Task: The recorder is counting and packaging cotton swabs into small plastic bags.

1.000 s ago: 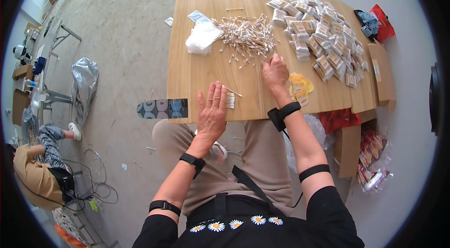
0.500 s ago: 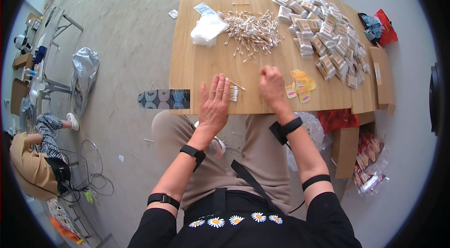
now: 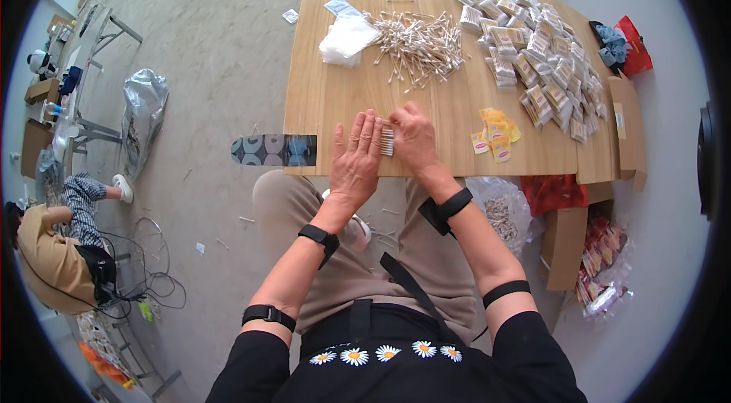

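Observation:
My left hand (image 3: 355, 161) lies flat on the wooden table near its front edge, fingers stretched out together and thumb apart. Against its finger side sits a short row of cotton swabs (image 3: 387, 143), lined up side by side. On the row's other side my right hand (image 3: 416, 141) is closed, its curled fingers touching or almost touching the swabs' far ends. Whatever it may pinch is hidden. Farther back spreads a loose pile of cotton swabs (image 3: 419, 45), with a stack of clear plastic bags (image 3: 346, 44) on its left. Small yellow printed cards (image 3: 499, 133) lie to the right of my right hand.
A large heap of packed swab bags (image 3: 544, 60) covers the table's right side. An open cardboard box (image 3: 562, 243) and a clear bag of swabs (image 3: 499, 216) stand below the right edge. A patterned strip (image 3: 274, 150) juts from the left edge. Another person (image 3: 65, 258) sits far left.
My right hand has moved left, up to the row of swabs. The stray swab that lay slantwise above the row is no longer seen apart. My left hand still lies flat.

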The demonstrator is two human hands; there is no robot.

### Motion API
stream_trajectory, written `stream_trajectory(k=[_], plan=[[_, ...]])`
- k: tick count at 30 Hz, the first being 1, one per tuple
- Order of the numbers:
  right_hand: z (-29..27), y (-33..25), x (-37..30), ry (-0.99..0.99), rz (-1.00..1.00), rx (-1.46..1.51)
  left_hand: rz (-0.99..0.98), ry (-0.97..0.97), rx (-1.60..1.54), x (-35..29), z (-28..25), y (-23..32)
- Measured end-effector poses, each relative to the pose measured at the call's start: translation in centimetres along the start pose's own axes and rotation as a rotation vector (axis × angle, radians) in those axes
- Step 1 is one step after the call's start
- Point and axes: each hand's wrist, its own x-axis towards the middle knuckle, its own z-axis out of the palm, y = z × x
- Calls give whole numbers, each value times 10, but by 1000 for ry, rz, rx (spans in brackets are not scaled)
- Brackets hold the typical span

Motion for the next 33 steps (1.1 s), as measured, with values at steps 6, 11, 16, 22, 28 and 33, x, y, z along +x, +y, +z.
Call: stream_trajectory(k=[6,11,16,22,28,33], plan=[[4,11,18,-31,-65,-82,12,13,-23,-3,6,-2],[2,10,61,161,244,-280,2,8,-45,-2,3,0],[-2,41,55,138,330,-337,-8,-25,-25,-1,1,0],[-8,27,4,-2,-9,-146,-12,-25,3,-2,4,-3],[8,6,59,79,105,-185,-10,-29,18,-2,1,0],[22,36,89,107,185,-399,8,11,-53,0,5,3]])
